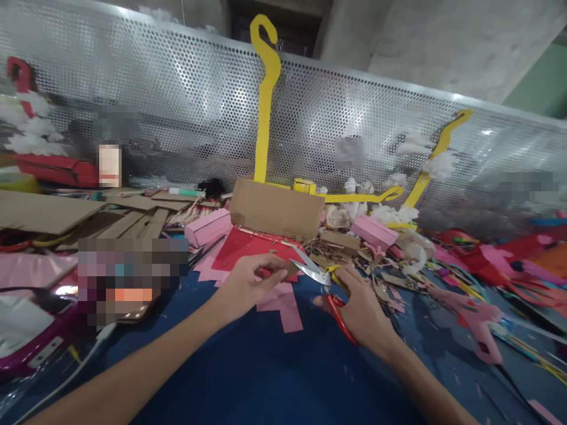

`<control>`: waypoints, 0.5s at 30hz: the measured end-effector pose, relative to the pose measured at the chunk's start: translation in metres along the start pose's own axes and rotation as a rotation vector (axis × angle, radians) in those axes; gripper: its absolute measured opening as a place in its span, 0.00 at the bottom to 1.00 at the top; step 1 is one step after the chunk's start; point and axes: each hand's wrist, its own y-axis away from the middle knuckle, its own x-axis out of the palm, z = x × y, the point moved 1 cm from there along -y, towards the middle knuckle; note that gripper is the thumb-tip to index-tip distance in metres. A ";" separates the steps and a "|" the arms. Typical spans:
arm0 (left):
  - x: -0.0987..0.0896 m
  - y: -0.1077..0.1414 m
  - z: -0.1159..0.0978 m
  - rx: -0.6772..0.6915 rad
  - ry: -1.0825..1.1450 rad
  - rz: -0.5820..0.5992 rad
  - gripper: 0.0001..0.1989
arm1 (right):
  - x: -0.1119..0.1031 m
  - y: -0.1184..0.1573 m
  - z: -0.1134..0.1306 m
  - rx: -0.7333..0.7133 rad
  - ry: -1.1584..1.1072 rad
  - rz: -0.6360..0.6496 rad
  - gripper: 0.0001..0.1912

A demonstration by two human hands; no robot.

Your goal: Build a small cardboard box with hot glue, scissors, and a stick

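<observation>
Between the thumb and fingers of my left hand (250, 286) is a small piece of brown cardboard (290, 270). My right hand (361, 304) grips a pair of scissors (315, 274) with red and yellow handles. Their blades are parted and point left, close to the cardboard piece; whether they touch it I cannot tell. Below my left hand lie pink paper pieces (286, 310) on the blue surface. Behind it a red sheet (234, 248) rests under a scatter of brown scraps. A larger brown cardboard panel (277, 209) leans upright just beyond.
A tall yellow hook shape (264, 118) rises before the perforated metal panel (190, 88). Pink boxes (208, 227) stand on both sides of the cardboard. A pink glue gun (473, 319) lies at right among cuttings. Cardboard strips (133, 230) and a purple object (39, 342) are at left.
</observation>
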 end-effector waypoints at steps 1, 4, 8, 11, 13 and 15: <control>0.000 0.000 -0.001 0.001 0.004 0.006 0.09 | 0.000 0.000 0.000 0.001 -0.007 0.013 0.19; 0.000 0.000 -0.002 0.015 0.015 0.017 0.09 | 0.000 0.001 -0.001 -0.006 -0.018 0.024 0.20; 0.000 -0.001 -0.001 0.027 0.010 0.012 0.08 | -0.001 0.001 0.000 -0.004 -0.010 0.022 0.19; 0.000 -0.001 0.000 0.024 0.027 0.018 0.08 | -0.001 0.001 0.001 -0.012 -0.002 0.027 0.18; 0.000 0.000 -0.001 0.021 0.048 0.023 0.08 | -0.001 0.001 0.002 -0.021 0.006 0.025 0.18; 0.000 0.000 -0.002 0.025 0.064 0.026 0.08 | 0.000 0.001 0.001 -0.032 0.010 0.019 0.18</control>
